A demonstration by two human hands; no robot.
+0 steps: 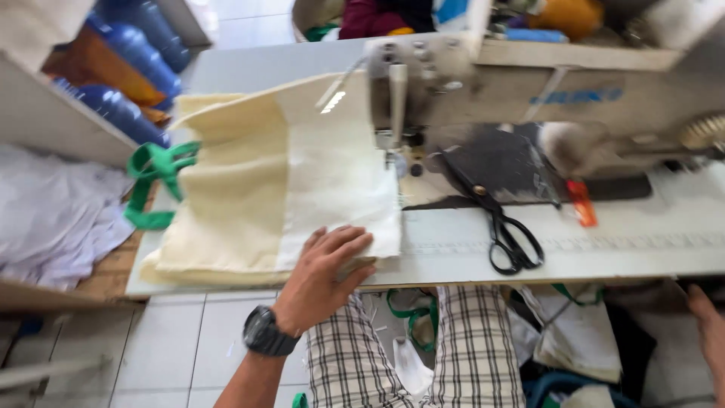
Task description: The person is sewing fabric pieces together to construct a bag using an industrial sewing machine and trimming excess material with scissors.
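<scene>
My left hand [321, 272], with a black watch on the wrist, lies flat with fingers spread on the near corner of a cream cloth bag [249, 189]. The bag lies on the sewing table [604, 242], left of the sewing machine [483, 83], and has green handles [155, 181] at its left end. Its right edge reaches up to the needle area [394, 147]. My right hand [708, 332] shows only partly at the right edge, below the table, beside a pile of cloth; it holds nothing that I can see.
Black scissors [502, 227] lie on the table right of the bag, with a small orange tool [581, 202] beyond them. White cloth [53, 219] is heaped at left. Blue bottles [128, 68] stand at the back left. More bags [574, 332] lie under the table by my checked trousers.
</scene>
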